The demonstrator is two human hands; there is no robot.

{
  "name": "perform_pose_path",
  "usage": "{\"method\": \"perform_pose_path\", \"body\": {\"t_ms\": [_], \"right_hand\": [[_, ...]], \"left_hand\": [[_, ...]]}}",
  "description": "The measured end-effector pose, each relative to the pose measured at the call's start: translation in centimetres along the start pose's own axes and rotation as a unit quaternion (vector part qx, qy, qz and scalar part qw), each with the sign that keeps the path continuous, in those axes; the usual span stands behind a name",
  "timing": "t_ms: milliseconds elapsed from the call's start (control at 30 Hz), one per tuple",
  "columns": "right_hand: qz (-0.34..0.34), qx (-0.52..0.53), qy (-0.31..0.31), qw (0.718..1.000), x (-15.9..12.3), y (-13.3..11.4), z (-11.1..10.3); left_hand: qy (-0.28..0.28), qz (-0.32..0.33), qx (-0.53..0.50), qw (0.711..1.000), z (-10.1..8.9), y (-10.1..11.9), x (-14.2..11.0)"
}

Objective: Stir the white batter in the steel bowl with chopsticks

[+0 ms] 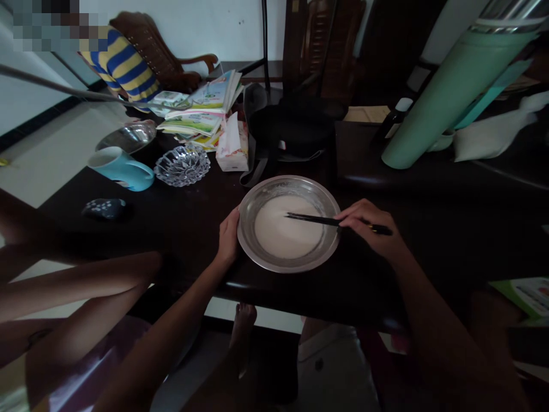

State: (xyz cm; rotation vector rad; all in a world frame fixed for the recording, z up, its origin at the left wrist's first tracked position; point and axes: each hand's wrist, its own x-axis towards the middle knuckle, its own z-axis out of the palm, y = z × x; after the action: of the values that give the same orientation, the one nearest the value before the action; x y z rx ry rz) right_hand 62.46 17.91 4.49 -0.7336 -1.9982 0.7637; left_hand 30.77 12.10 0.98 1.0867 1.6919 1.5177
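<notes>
A steel bowl holding a pale white batter sits near the front edge of a dark table. My left hand is closed against the bowl's left rim. My right hand is closed on a pair of dark chopsticks, held nearly level. Their tips rest in the batter near the bowl's middle.
A blue mug, a cut-glass dish, a tissue pack, books and a dark remote lie at the left. A green flask leans at the right. Another person's arm reaches in from the left.
</notes>
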Motion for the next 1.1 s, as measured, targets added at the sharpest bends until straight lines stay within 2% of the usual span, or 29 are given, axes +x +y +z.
{"method": "perform_pose_path", "body": {"t_ms": [100, 267, 433, 567, 600, 733, 767, 900, 933, 1067, 1100], "right_hand": [[0.012, 0.023, 0.062, 0.998, -0.13, 0.14, -0.2], [0.008, 0.003, -0.015, 1.0, -0.3, 0.16, -0.2], [0.019, 0.024, 0.065, 0.997, -0.4, -0.01, -0.35], [-0.001, 0.02, -0.03, 0.999, -0.34, 0.02, 0.0], [-0.001, 0.009, -0.035, 0.999, -0.33, 0.08, 0.04], [0.015, 0.026, 0.063, 0.998, -0.53, 0.35, -0.29], [0.017, 0.041, 0.067, 0.997, -0.58, 0.34, -0.36], [0.011, 0.027, -0.033, 0.999, -0.51, -0.01, -0.19], [0.011, 0.013, -0.038, 0.999, -0.46, -0.09, -0.13], [0.019, 0.031, 0.053, 0.998, -0.41, -0.23, -0.27], [0.018, 0.046, 0.057, 0.997, -0.41, -0.27, -0.32]], "left_hand": [[-0.007, -0.004, 0.002, 1.0, -0.06, -0.11, -0.06], [-0.017, -0.007, -0.024, 1.0, -0.12, -0.42, -0.09], [-0.013, -0.002, -0.01, 1.0, -0.06, -0.2, -0.09], [-0.005, 0.0, 0.0, 1.0, 0.0, 0.12, -0.09], [-0.002, 0.0, -0.001, 1.0, 0.01, 0.18, -0.09], [-0.003, -0.004, -0.001, 1.0, 0.03, 0.29, -0.13], [-0.005, -0.005, 0.002, 1.0, 0.03, 0.27, -0.14], [0.002, -0.008, 0.007, 1.0, 0.04, 0.04, -0.12], [0.006, -0.01, 0.004, 1.0, 0.05, -0.02, -0.11], [0.009, -0.013, 0.001, 1.0, 0.13, -0.03, -0.05], [0.008, -0.011, 0.005, 1.0, 0.15, 0.04, -0.05]]}}
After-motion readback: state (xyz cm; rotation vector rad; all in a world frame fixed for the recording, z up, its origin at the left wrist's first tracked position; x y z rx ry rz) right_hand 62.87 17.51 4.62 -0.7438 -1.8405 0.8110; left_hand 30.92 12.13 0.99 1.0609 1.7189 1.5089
